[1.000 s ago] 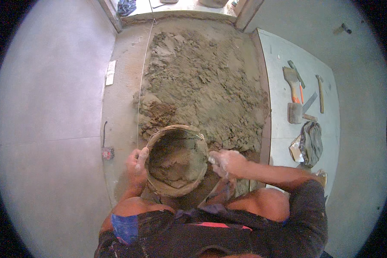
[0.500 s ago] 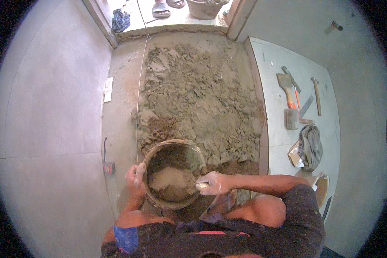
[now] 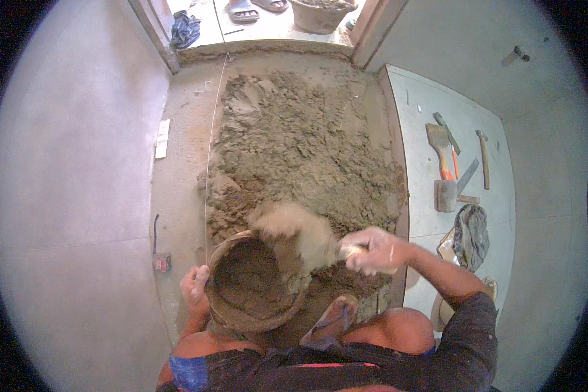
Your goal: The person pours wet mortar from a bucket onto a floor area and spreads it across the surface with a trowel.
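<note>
My left hand [image 3: 195, 289] grips the left rim of a round, mortar-caked bucket [image 3: 227, 244], which tilts toward the far side. My right hand [image 3: 377, 252] is closed around the pale handle of a trowel [image 3: 351, 251], just right of the bucket. On the trowel, smeared by motion, rides a load of wet mortar [image 3: 284, 222] that hides the blade and part of the bucket's right rim. More mortar lies inside the bucket. Beyond it, rough grey-brown mortar [image 3: 307, 144] covers the floor.
A taut string [image 3: 210, 163] runs along the left side. Left of it lies a tape measure [image 3: 162, 262]. On the right ledge [image 3: 424, 228] rest a brush [image 3: 440, 147], mallet [image 3: 445, 196], hammer [image 3: 483, 157] and dark cloth [image 3: 470, 238]. Past the doorway are a person's sandalled feet [image 3: 244, 11] and another bucket [image 3: 320, 18].
My right hand has lifted the trowel out of the bucket and swung it away and right, now carrying mortar. My left hand stays on the rim; the bucket now leans more.
</note>
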